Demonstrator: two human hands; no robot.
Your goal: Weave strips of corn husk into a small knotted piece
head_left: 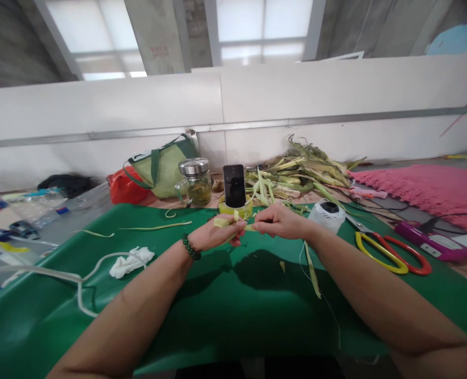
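Observation:
My left hand, with a green bead bracelet on its wrist, is closed on a folded pale green husk strip. Just to its right, my right hand pinches the other end of what looks like the same strip; its fingertips partly hide it. Both hands are held close together above the green sheet. Right behind them stands an upright phone on a yellow base. A narrow husk strip and a thin thread hang or lie below my right wrist.
Scissors with red and yellow handles and a spool of white thread lie right. At the back are a glass mug, a green bag and a husk pile. Crumpled tissue and white cable lie left.

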